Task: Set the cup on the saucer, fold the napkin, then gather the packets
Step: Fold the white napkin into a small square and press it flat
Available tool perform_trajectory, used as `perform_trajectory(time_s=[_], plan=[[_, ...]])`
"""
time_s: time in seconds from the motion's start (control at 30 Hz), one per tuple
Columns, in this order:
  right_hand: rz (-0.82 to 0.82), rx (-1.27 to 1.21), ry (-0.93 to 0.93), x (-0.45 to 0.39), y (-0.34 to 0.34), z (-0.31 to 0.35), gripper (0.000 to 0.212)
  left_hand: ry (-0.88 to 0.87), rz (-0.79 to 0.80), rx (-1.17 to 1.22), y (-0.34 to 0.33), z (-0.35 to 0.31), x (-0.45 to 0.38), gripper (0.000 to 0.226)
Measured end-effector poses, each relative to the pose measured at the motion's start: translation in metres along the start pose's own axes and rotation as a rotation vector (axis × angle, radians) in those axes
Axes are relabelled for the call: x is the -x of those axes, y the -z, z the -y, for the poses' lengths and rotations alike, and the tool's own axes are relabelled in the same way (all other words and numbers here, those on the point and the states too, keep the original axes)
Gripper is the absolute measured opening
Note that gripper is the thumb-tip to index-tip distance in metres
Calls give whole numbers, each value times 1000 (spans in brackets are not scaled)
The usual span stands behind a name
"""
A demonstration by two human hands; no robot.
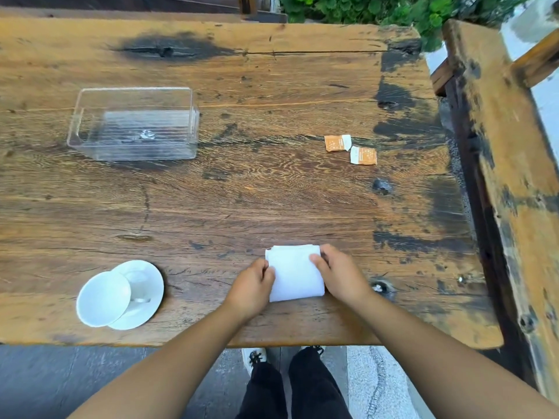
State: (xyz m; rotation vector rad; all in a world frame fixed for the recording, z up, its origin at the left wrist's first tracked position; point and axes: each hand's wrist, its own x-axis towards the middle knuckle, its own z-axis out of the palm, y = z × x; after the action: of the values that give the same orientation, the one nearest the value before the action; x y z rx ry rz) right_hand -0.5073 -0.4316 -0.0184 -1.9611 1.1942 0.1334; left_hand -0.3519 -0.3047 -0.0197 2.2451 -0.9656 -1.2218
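Note:
A white napkin (295, 273), folded into a small rectangle, lies near the front edge of the wooden table (242, 192). My left hand (252, 287) grips its left edge and my right hand (340, 275) presses its right edge. At the front left a white cup (102, 299) sits tilted on a white saucer (151, 285). Two orange and white packets (337, 143) (363, 155) lie side by side at the right, well beyond the napkin.
A clear plastic box (133, 124) stands open at the back left. A wooden bench (508, 146) runs along the table's right side. Green plants (378, 7) grow behind the far edge. My legs and shoes show below the table's front edge.

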Motion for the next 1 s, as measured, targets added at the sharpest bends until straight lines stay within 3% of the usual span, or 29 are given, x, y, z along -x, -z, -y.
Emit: perform_trajectory(time_s=[0.27,0.37,0.43,0.53,0.63,0.73,1.0], plan=[[-132,412,-71,-27,-26,6,35,133,-142,-213,-9,-8,-24,26],[-168,493,-51,-20,-27,11,43,150,-274,-116,-8,-5,-15,22],[-264,428,47,-9,-23,10,49,41,-413,-78,-7,-1,-5,28],[-390,472,347,8,-25,3,47,-307,-516,-409,-12,4,4,47],[-218,680,490,12,-32,-2,53,-529,-295,-728,-18,10,-3,55],[-43,807,435,1,-34,-9,58,-500,-124,-890,-16,20,-22,61],[-12,802,364,8,-42,0,61,-486,-6,-980,-8,32,-24,67]])
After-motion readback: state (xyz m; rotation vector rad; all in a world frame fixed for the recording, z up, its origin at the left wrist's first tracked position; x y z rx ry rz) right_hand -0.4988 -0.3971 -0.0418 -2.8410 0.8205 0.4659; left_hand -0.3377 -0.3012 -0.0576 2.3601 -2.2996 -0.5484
